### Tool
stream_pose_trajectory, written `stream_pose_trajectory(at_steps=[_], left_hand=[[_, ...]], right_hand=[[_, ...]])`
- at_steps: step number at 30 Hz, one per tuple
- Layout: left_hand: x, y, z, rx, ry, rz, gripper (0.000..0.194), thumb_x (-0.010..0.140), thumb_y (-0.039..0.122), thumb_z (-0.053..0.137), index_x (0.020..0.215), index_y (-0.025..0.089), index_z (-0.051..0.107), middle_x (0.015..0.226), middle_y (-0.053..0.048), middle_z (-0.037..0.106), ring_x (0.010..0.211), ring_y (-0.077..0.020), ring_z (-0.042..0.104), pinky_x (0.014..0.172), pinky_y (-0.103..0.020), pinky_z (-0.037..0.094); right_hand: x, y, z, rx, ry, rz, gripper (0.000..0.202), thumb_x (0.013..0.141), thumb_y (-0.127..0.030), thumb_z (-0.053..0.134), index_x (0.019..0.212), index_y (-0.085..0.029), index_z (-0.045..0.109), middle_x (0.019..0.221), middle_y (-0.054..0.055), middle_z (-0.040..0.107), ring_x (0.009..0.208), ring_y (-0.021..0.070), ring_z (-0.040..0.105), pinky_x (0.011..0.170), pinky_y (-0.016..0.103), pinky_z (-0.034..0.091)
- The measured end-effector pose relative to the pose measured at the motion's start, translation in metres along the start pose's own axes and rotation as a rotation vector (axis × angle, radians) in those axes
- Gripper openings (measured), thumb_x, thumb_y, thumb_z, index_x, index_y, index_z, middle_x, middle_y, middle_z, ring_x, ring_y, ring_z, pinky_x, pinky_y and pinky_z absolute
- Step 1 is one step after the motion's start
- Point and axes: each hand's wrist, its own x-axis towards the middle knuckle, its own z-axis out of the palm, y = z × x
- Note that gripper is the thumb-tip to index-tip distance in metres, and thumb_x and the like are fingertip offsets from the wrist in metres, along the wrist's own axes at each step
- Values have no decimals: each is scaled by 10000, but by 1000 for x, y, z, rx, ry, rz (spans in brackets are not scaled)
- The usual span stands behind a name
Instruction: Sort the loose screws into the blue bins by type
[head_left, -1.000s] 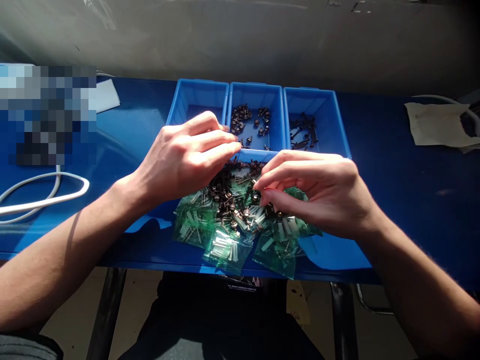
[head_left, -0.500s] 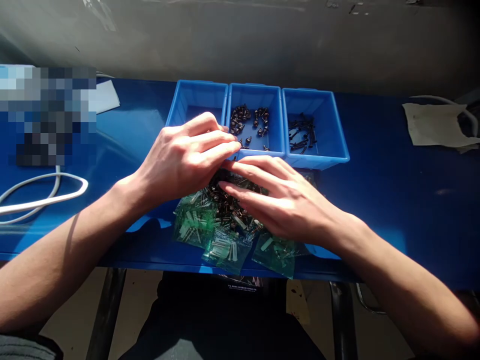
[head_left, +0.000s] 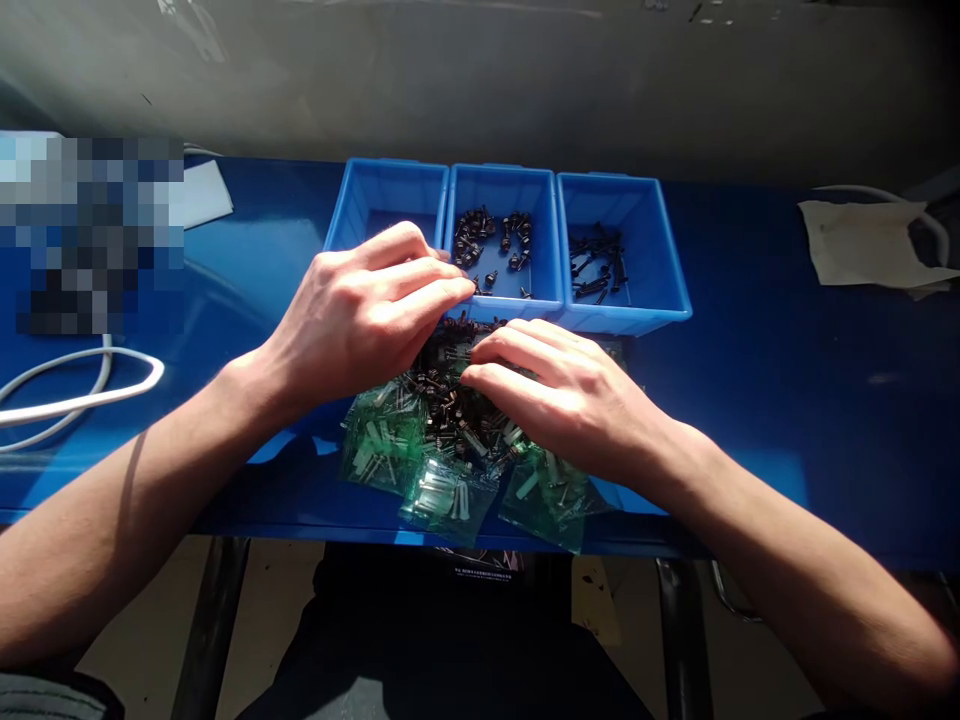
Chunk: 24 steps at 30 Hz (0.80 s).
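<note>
My left hand [head_left: 375, 310] hangs over the front of the left and middle bins, fingers together and bent down at the rim; its thumb and whatever it grips are hidden. Below it, my right hand [head_left: 559, 390] reaches into a pile of dark screws [head_left: 450, 405] with its fingers curled, and I cannot make out what is between the fingertips. The middle blue bin [head_left: 506, 303] contains dark screws with thick heads. Thinner black screws [head_left: 600, 265] lie in the right blue bin [head_left: 634, 318]. The left blue bin [head_left: 397, 168] is partly covered by my left hand.
Green-tinted clear bags [head_left: 382, 445] with white plugs and screws lie around the pile, near the table's front edge. A white cable [head_left: 97, 400] loops at the left. Brownish paper [head_left: 862, 245] lies at the right, and a wall stands behind the bins.
My right hand has drawn back a little to the right, away from my left hand, and its fingers have curled. More of the pile shows between the hands. My left hand has hardly moved.
</note>
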Motion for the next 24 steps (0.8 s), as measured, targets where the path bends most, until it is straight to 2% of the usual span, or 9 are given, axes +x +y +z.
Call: stream_pose_trajectory(at_steps=[4, 9, 12, 16, 18, 21, 24], left_hand=[[-1, -1, 0, -13, -4, 0, 259, 1113, 145, 606, 1278, 230, 787, 1166, -41, 861, 1135, -246, 817, 795, -366, 708], [0, 0, 0, -2, -5, -5, 227, 1114, 155, 625, 1251, 226, 791, 1180, -38, 864, 1115, -248, 824, 774, -357, 702], [0, 1, 0, 8, -12, -7, 229, 1120, 161, 613, 1240, 224, 797, 1174, -40, 865, 1109, -255, 832, 748, -360, 706], [1, 1, -1, 26, -24, -13, 259, 1130, 176, 585, 1245, 246, 807, 1166, -33, 867, 1107, -248, 842, 750, -364, 724], [1, 1, -1, 46, -24, -11, 264, 1132, 180, 577, 1237, 253, 809, 1160, -24, 868, 1096, -249, 848, 737, -362, 726], [1, 1, -1, 43, -26, -13, 268, 1138, 188, 570, 1248, 255, 804, 1170, -22, 867, 1114, -256, 846, 745, -373, 730], [1, 0, -2, -7, -33, -24, 258, 1144, 201, 577, 1267, 246, 800, 1211, -33, 863, 1146, -263, 836, 768, -396, 733]], right_hand=[[-1, 2, -7, 109, -17, 72, 320, 1133, -129, 557, 1158, -273, 842, 1169, 99, 851, 1023, 275, 751, 862, 467, 680], [-6, 6, -15, 283, 105, 221, 246, 1114, -227, 651, 1132, -367, 853, 1152, 57, 848, 1012, 264, 799, 863, 442, 687], [-6, 7, -17, 345, 169, 226, 224, 1118, -215, 657, 1151, -334, 844, 1137, 61, 845, 1009, 249, 814, 865, 437, 704], [-3, 5, -18, 398, 176, 231, 228, 1123, -179, 655, 1106, -318, 835, 1136, 35, 858, 1042, 232, 831, 941, 426, 703], [-3, 3, -20, 449, 204, 232, 202, 1113, -175, 688, 1102, -312, 836, 1096, 23, 859, 1003, 224, 834, 921, 416, 703], [-4, 1, -23, 414, 300, 309, 180, 1100, -181, 732, 1105, -328, 836, 1057, 6, 846, 940, 210, 805, 831, 419, 693], [-7, 7, -27, 246, 415, 452, 173, 1115, -227, 728, 1095, -351, 846, 1061, 17, 833, 923, 232, 766, 759, 437, 663]])
